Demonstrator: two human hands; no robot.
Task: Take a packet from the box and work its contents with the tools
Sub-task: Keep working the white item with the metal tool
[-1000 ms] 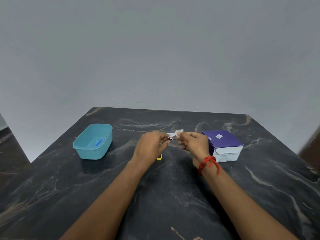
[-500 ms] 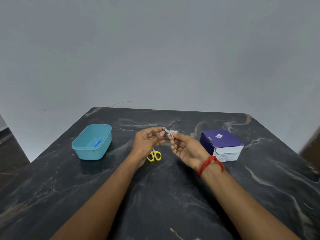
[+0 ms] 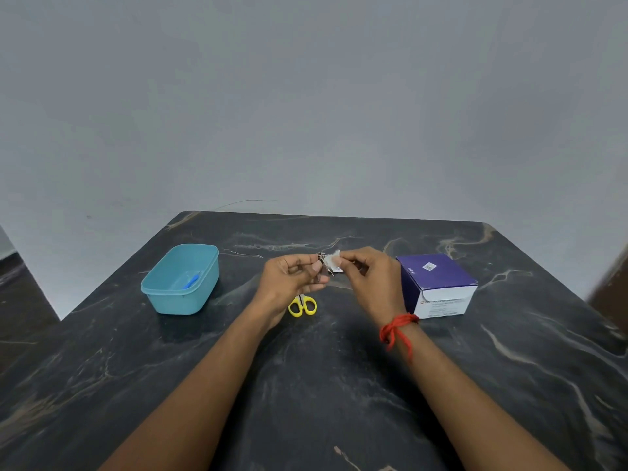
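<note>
The left hand (image 3: 292, 278) pinches a small metal tool (image 3: 320, 266) between thumb and curled fingers. The right hand (image 3: 370, 277), which lay palm up half a second ago, is now turned over and pinches the white packet (image 3: 334, 263) from above, touching or just beside the tool, both held over the table (image 3: 323, 385). I judge the packet is out of the box (image 3: 438, 283) and work on its contents is starting, though they are too small to see. Yellow scissors (image 3: 302, 305) lie on the dark marble under the hands, a teal tub (image 3: 180, 300) stands left, the box right, and a grey wall (image 3: 306, 96) behind.
</note>
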